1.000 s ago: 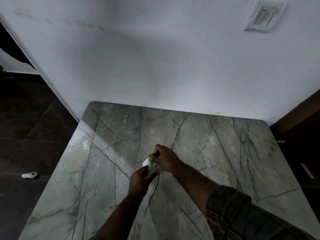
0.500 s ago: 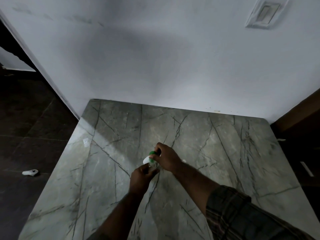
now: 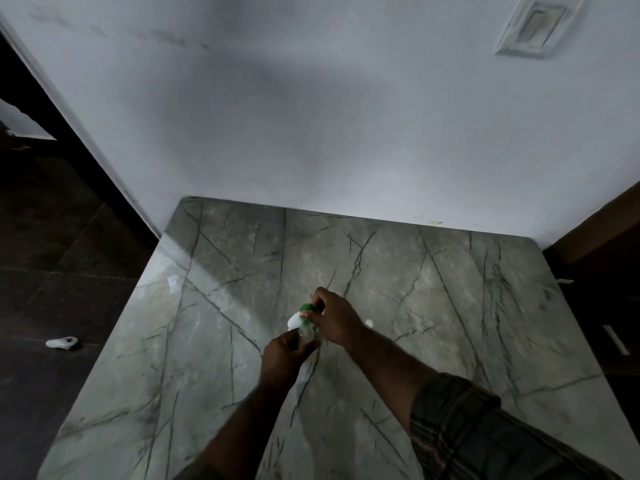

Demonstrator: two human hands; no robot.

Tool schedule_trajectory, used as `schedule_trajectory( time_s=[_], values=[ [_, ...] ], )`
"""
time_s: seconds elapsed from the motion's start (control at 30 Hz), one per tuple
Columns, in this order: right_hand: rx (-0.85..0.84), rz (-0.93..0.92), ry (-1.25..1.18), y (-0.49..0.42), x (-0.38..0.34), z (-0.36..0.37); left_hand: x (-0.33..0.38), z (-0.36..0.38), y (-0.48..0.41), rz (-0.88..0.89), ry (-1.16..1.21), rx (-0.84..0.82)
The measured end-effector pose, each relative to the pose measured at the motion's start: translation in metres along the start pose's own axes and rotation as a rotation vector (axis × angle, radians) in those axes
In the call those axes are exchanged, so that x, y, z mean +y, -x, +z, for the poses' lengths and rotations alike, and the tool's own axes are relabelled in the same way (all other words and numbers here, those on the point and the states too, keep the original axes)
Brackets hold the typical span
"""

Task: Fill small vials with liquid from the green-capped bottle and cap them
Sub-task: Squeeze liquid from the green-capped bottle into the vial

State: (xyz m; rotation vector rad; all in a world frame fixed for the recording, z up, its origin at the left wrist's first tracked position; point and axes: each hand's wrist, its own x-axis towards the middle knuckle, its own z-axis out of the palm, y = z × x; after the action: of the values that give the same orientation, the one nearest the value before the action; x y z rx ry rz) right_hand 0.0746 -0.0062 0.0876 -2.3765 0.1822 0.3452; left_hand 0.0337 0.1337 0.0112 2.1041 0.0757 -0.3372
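Over the middle of the marble table (image 3: pixel 433 306), my right hand (image 3: pixel 336 318) grips the small white bottle (image 3: pixel 294 320) near its green cap (image 3: pixel 307 308), tipped down to the left. Just below it my left hand (image 3: pixel 282 356) holds a small clear vial (image 3: pixel 306 332) upright under the bottle's mouth. Most of the vial is hidden by my fingers. A small white piece (image 3: pixel 369 322), maybe a vial cap, lies on the table right of my right wrist.
A small clear item (image 3: pixel 172 280) sits near the table's left edge. The white wall (image 3: pixel 311 133) runs along the table's far side. On the dark floor at left lies a white object (image 3: pixel 61 342). A brown cabinet (image 3: pixel 599 230) stands at right.
Both hands stay together at the same spot with bottle and vial. Only the camera view has shifted slightly.
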Motion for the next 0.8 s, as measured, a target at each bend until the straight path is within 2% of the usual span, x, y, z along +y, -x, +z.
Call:
schedule_trajectory(
  time_s=[0.27, 0.8],
  values=[
    [-0.018, -0.011, 0.007, -0.0025, -0.006, -0.0076, 0.0035, -0.0004, -0.0021, 0.025, 0.021, 0.046],
    [-0.003, 0.016, -0.024, -0.0001, -0.0043, -0.0041, 0.0022, -0.0011, -0.0035, 0.036, 0.008, 0.016]
  ],
)
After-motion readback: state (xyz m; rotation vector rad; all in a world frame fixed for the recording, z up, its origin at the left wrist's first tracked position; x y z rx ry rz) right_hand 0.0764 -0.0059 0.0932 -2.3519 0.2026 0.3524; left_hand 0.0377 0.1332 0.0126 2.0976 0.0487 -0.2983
